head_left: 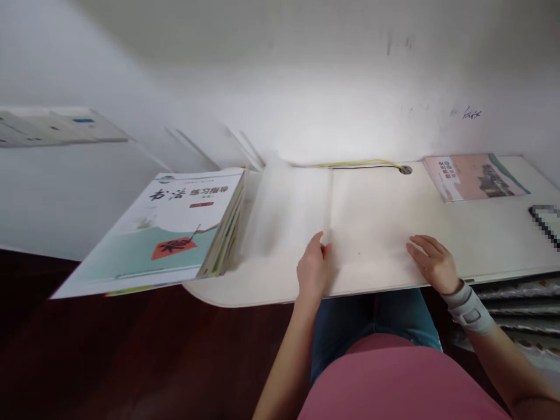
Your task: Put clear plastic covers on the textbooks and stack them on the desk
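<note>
My left hand (313, 267) is over the front part of the white desk (371, 251), its fingers curled and the thumb pointing up. Right by its fingertips is the edge of a pale, blurred sheet-like shape (291, 204); whether the hand grips it I cannot make out. My right hand (434, 265), with a pale band around the wrist, hovers at the desk's front edge, fingers apart and holding nothing. To the left, a stack of books (184, 227) overhangs the desk's rounded end, its top cover white and green with a red square. Farther right lies a pink book (476, 178).
A yellow cable (359, 164) and a dark one run along the wall into a round desk hole (406, 170). Wall sockets (56, 125) are at left. A dark-edged device (545, 224), partly pixelated, is at far right. Plastic-wrapped items (520, 309) sit below the desk.
</note>
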The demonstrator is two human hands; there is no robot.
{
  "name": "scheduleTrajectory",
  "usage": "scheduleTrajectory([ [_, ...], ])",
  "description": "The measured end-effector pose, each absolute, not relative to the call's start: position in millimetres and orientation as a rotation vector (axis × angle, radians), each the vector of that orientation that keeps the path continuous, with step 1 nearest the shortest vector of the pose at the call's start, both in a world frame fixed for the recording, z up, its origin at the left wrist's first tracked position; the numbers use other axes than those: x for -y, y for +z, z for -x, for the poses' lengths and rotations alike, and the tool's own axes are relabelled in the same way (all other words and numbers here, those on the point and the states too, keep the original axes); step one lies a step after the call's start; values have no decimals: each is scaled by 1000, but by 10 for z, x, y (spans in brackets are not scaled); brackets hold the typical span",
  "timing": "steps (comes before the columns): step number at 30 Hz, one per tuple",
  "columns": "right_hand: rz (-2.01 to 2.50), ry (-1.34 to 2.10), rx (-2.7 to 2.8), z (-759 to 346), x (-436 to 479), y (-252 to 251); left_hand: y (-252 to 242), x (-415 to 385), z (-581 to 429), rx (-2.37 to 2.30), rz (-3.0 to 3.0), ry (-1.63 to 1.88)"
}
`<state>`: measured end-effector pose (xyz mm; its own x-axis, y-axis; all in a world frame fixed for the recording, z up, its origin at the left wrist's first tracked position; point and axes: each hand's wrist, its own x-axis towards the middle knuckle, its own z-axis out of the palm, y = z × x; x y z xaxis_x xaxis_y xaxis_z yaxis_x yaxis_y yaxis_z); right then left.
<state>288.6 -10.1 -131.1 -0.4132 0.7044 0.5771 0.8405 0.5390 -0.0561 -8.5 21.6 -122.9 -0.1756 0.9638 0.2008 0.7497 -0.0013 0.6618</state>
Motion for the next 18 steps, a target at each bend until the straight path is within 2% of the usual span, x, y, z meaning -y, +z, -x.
scheduleTrajectory([
  [4,1431,-235,2381,-2892,144,-1377,-1418,-117,-9,-1835,-2267,858],
  [8,1503,-159,2486,-2885,187,-1252,-1512,-119,-63,-1695,-2399,680],
  [14,1571,-172,2512,-2699,214,-1155,-1545,-137,35,-1746,-1985,880],
  [18,1423,-32,2353,-2302,200,-1218,-1393,-76,-77,-1451,-1346,1090],
])
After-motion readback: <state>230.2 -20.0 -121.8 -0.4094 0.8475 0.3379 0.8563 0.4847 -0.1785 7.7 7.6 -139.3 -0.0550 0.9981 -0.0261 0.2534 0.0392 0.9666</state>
